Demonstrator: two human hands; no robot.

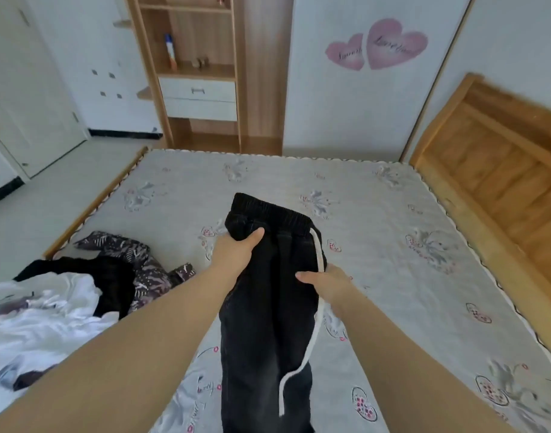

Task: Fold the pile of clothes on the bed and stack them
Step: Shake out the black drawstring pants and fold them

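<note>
far left, the unfolded pile (58,295) sits at the near corner of the bed (393,220): a white garment (39,310) in front, something black (111,276) bunched behind it, and a dark patterned piece (133,254) trailing toward the middle. nothing in view is folded or stacked yet, so by my reading you are on an early item.

next, your left hand (236,248) grips the black trousers (268,307) just under the elastic waistband, thumb lying across the front, the other fingers hidden behind the cloth. the trousers run lengthwise down the centre of the mattress, waistband far from you, legs running off the bottom edge of the view. they look doubled along their length, though i cannot tell how well the legs line up.

then your right hand (327,282) holds the right edge lower down, thumb on top of the fabric, the other fingers under it and out of sight. the white drawstring (314,307) passes right by that hand and dangles loose down the leg.

the risks: that cord can get caught inside a fold and leave a lump, or snag on your right fingers as you lift. with both hands near the waistband, the legs can drag and twist apart. and setting the result close to the pile invites it to mix back in.
</note>
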